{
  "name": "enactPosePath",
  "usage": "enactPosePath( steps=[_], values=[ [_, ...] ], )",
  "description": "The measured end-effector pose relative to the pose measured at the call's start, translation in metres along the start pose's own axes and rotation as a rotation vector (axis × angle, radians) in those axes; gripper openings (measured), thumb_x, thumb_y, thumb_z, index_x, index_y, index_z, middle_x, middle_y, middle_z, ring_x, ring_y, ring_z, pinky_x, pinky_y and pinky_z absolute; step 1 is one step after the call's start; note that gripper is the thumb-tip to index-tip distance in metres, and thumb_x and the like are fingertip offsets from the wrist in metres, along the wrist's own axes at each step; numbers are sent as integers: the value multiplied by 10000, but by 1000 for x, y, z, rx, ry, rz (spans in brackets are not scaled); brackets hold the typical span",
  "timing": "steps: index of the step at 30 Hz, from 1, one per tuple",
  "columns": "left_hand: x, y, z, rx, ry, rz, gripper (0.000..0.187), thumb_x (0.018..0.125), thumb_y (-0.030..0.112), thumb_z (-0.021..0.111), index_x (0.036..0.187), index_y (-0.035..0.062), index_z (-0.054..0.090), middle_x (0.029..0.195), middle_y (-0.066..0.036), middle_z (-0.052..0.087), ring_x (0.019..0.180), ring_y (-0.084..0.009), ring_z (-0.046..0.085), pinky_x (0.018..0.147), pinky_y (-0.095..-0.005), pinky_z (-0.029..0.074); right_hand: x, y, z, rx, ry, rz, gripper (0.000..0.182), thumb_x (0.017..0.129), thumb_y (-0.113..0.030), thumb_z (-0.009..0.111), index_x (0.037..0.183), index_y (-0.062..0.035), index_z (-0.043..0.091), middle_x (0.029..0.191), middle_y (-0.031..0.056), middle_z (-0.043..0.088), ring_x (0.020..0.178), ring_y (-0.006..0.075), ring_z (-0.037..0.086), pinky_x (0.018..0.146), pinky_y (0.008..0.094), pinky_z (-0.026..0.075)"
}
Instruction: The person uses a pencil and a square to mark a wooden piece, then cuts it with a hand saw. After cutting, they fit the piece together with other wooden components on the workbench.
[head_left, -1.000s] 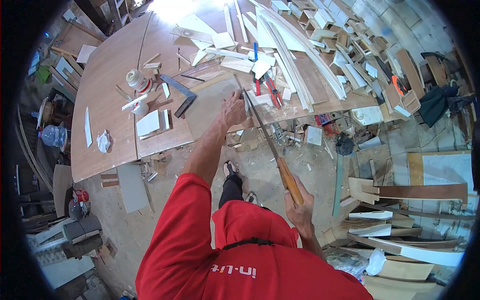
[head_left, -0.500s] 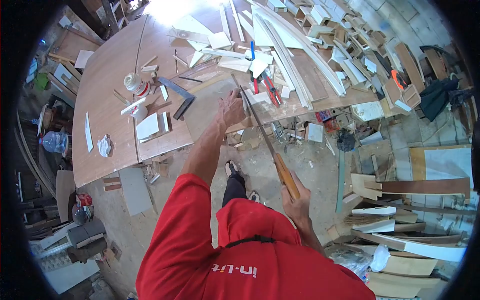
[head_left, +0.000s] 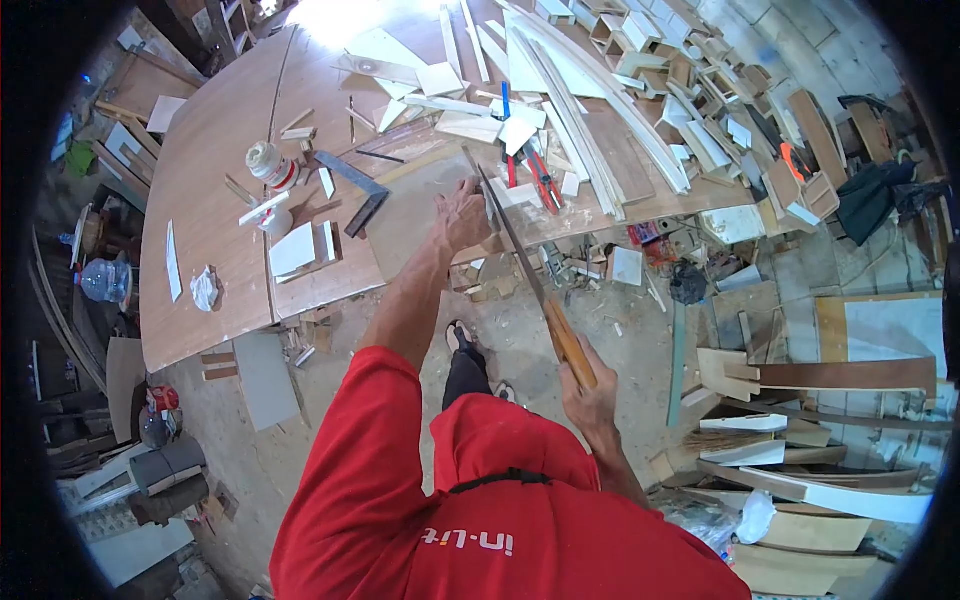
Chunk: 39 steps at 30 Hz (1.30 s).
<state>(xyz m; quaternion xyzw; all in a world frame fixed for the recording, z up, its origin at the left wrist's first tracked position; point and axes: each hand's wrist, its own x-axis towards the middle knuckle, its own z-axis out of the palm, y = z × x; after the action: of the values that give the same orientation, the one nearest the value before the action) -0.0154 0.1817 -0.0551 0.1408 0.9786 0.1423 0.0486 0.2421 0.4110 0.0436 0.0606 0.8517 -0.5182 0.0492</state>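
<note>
My right hand (head_left: 592,395) is wrapped around the wooden handle of a handsaw (head_left: 568,345). The long, narrow blade slants up and away over the table's front edge, its far part lying across the work at the edge. Close on the left of the blade, my left hand (head_left: 462,215) presses with bent fingers on a thin brown board (head_left: 405,225) at the table edge. Its fingertips are partly hidden. Red-handled pliers (head_left: 543,182) lie to the right of the blade, and a try square (head_left: 355,190) rests left of my left hand.
The wooden table (head_left: 210,200) carries a glue jar (head_left: 272,165), white-faced offcuts (head_left: 293,255), a crumpled white wad (head_left: 205,288) and long strips (head_left: 575,130). Small wooden boxes (head_left: 640,40) are heaped at the back right. Curved boards (head_left: 830,490) stack at the right, and scraps litter the floor.
The saw and my right hand have shifted very slightly to the left and back toward me. My left hand stays in place on the board.
</note>
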Motion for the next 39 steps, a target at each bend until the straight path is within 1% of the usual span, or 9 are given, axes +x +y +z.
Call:
enactPosePath(
  steps=[5, 7, 11, 17, 19, 22, 31, 37, 39],
  values=[
    [-3, 4, -1, -15, -50, -15, 286, 687, 175, 652, 920, 11, 678, 1327, -130, 428, 1276, -292, 403, 854, -658, 376, -4, 1, -5, 5, 16, -42, 427, 826, 9, 538, 1251, 40, 549, 878, 147, 640, 774, 151, 612, 695, 282, 496],
    [-7, 5, 6, -15, -47, -11, 300, 684, 175, 657, 936, 13, 675, 1330, -129, 426, 1275, -291, 405, 858, -656, 375, 13, 15, 10, 50, 58, -94, 482, 814, -27, 526, 1296, -36, 522, 720, 155, 538, 580, 137, 507, 564, 301, 465],
    [0, 0, 7, 12, 2, -11, 321, 673, 175, 673, 951, 14, 670, 1321, -123, 427, 1258, -290, 421, 856, -645, 384, -9, 12, 0, -5, 68, -205, 488, 816, -30, 527, 1304, -35, 511, 733, 164, 552, 611, 130, 518, 582, 296, 465],
    [-2, 0, 4, -37, 21, 8, 302, 666, 186, 688, 915, 15, 672, 1274, -124, 448, 1232, -300, 434, 852, -645, 391, -9, 4, 5, 57, 54, -80, 487, 818, -22, 512, 1305, -43, 505, 739, 184, 545, 590, 160, 526, 583, 296, 466],
    [0, -2, 2, -24, 19, 10, 299, 666, 187, 688, 909, 13, 671, 1264, -123, 454, 1229, -299, 437, 852, -648, 390, -21, 0, -5, 6, 91, -211, 486, 816, -24, 506, 1301, -61, 512, 744, 181, 539, 581, 175, 524, 590, 300, 470],
    [-4, 3, 1, -16, -22, 13, 294, 668, 194, 688, 897, 11, 671, 1267, -121, 458, 1230, -294, 438, 844, -657, 390, 4, -7, 3, 49, -59, 55, 489, 815, -21, 508, 1302, -66, 514, 753, 170, 546, 588, 171, 526, 602, 297, 473],
    [-2, 6, -9, -8, -45, -1, 340, 661, 219, 689, 914, -6, 669, 1311, -119, 430, 1270, -285, 400, 859, -691, 388, -1, -14, 0, 71, 73, -88, 483, 816, -22, 503, 1297, -56, 509, 737, 135, 539, 633, 133, 515, 617, 284, 466],
    [-4, 3, 2, 4, -32, 14, 371, 668, 233, 698, 959, 4, 665, 1283, -117, 435, 1254, -285, 410, 831, -674, 401, 0, -26, -3, 101, -32, 86, 489, 811, -33, 510, 1300, -51, 503, 787, 162, 573, 680, 141, 539, 655, 298, 477],
    [1, 2, -5, 22, -49, 10, 378, 673, 236, 700, 968, 3, 661, 1275, -116, 435, 1250, -285, 412, 824, -667, 403, -8, -24, -6, 82, -2, 6, 493, 810, -31, 508, 1302, -52, 500, 782, 161, 570, 684, 140, 535, 658, 298, 476]
  ],
)
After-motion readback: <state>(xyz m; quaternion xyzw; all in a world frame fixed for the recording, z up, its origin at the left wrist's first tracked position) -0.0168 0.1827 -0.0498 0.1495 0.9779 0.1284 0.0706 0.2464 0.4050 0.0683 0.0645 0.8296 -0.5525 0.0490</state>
